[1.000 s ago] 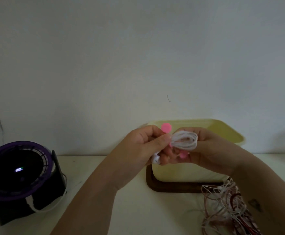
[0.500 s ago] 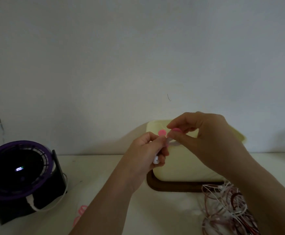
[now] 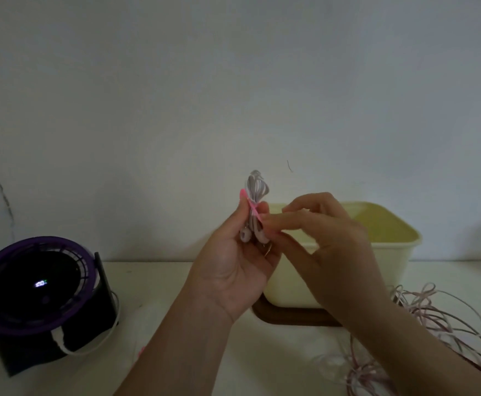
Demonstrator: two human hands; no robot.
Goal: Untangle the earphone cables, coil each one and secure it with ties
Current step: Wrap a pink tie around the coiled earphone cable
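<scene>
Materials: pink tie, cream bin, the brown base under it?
Pink tie: likely soft silicone or plastic; bends smoothly round the coil, matte.
Cream bin: probably moulded plastic; rounded corners, even satin sheen.
Brown base: wood-like, dark matte, but too dim to be sure.

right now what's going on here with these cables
A person is tying off a bundle. The left hand grips a coiled white earphone upright, a pink tie crosses its middle, and the right hand pinches the tie's lower end. More tangled cables lie on the table to the right, beside a cream tub.
</scene>
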